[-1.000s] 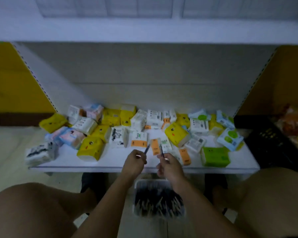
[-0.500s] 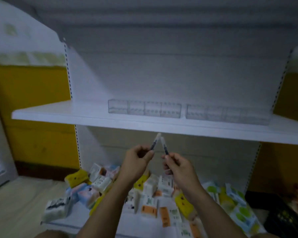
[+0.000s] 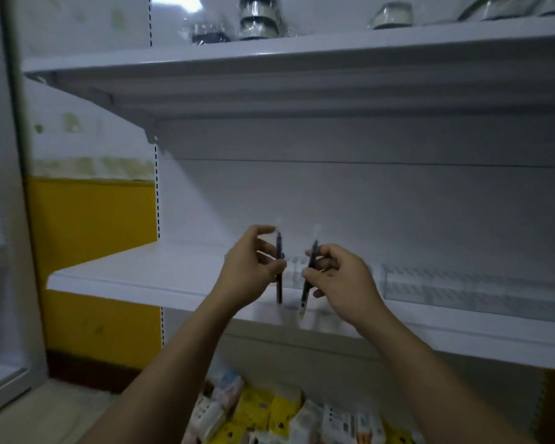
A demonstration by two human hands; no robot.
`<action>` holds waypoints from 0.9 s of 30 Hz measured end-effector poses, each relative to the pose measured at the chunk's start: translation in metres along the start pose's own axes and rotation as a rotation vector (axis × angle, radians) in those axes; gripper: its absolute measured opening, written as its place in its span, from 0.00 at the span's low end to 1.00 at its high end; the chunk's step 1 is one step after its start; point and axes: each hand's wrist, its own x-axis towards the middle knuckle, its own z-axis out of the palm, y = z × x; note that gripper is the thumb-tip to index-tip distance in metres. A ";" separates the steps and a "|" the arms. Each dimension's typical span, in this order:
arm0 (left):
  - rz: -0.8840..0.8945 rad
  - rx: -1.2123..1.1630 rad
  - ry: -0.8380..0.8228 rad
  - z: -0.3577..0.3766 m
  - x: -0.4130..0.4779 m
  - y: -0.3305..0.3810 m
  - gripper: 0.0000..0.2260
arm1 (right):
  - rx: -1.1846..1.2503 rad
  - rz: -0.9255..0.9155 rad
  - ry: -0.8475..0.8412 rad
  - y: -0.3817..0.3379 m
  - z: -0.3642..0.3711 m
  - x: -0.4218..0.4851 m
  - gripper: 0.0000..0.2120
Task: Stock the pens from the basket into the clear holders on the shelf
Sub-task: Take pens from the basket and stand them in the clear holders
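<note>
Presently, left hand (image 3: 249, 270) pinches one upright pen (image 3: 279, 270); right hand (image 3: 342, 280) pinches a tilted pen (image 3: 308, 280) at its 9 o'clock; clear holders (image 3: 462, 283) on shelf (image 3: 135, 277) behind.

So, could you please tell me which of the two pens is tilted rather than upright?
The pen in the right hand: that right pen leans, its top tipped rightward, while the left pen stands near vertical.

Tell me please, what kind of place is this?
Probably a small shop. White display shelving carries clear holders, small packaged goods lie heaped on the lowest shelf, and wrapped stock sits on top. Each hand holds a pen.
</note>
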 end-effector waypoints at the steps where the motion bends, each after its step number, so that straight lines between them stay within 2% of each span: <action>1: 0.015 0.016 0.003 -0.005 0.011 -0.003 0.27 | -0.005 0.000 0.005 -0.001 0.003 0.012 0.16; 4: 0.046 0.042 0.028 -0.019 0.044 -0.016 0.33 | -0.031 -0.058 -0.003 -0.004 0.015 0.046 0.34; 6: 0.057 0.069 0.053 -0.028 0.064 -0.026 0.33 | -0.037 -0.113 0.001 -0.003 0.025 0.068 0.36; 8: 0.071 0.089 0.093 -0.034 0.083 -0.037 0.34 | -0.015 -0.158 0.035 0.000 0.036 0.088 0.32; 11: 0.092 0.091 0.136 -0.042 0.112 -0.053 0.36 | 0.048 -0.196 0.088 0.004 0.054 0.119 0.19; 13: 0.121 0.093 0.132 -0.047 0.129 -0.064 0.34 | 0.085 -0.221 0.096 0.006 0.067 0.139 0.14; 18: 0.184 0.026 0.147 -0.057 0.157 -0.086 0.23 | 0.127 -0.274 0.081 0.009 0.092 0.176 0.16; 22: 0.174 -0.082 0.172 -0.061 0.168 -0.098 0.20 | 0.129 -0.290 0.099 0.011 0.102 0.194 0.16; 27: 0.165 -0.095 0.083 -0.060 0.176 -0.108 0.20 | 0.112 -0.256 0.103 0.023 0.108 0.199 0.15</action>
